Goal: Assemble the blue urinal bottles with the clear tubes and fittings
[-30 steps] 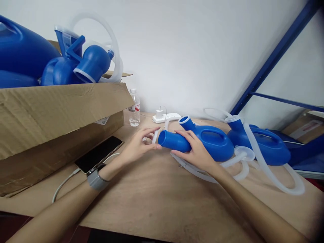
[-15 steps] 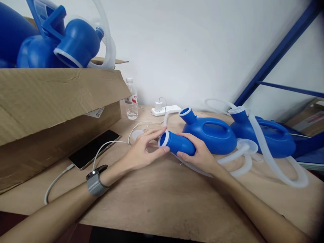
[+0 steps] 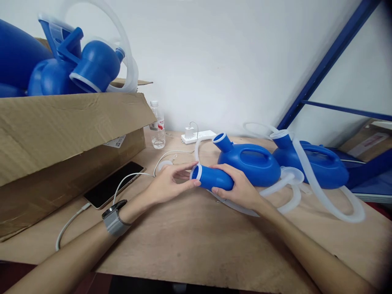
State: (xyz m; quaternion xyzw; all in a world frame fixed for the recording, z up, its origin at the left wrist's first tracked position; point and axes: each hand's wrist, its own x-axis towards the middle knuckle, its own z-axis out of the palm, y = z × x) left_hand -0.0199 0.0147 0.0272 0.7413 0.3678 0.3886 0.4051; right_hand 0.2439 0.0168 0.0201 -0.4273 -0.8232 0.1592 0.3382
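My right hand (image 3: 240, 188) is wrapped round a blue plastic funnel piece (image 3: 212, 178) lying sideways just above the wooden table (image 3: 196, 241). The funnel's wide mouth has a white ring and faces left. My left hand (image 3: 170, 183) pinches that white rim with thumb and fingers. A clear hose (image 3: 277, 188) trails from behind the funnel toward a blue jug-shaped bottle (image 3: 248, 160) with a handle. A second blue bottle (image 3: 309, 162) with its own hose stands to the right.
A big cardboard box (image 3: 67, 134) at left holds several blue bottles and hoses (image 3: 92, 65). A phone (image 3: 114, 184) on a white cable lies by it. A water bottle (image 3: 157, 126) and power strip (image 3: 197, 136) sit at the back; a blue shelf frame (image 3: 324, 65) rises at right.
The white ring that my left hand held beside the funnel's mouth a second ago now sits on the mouth. The view shifted a little; both hands stay on the funnel.
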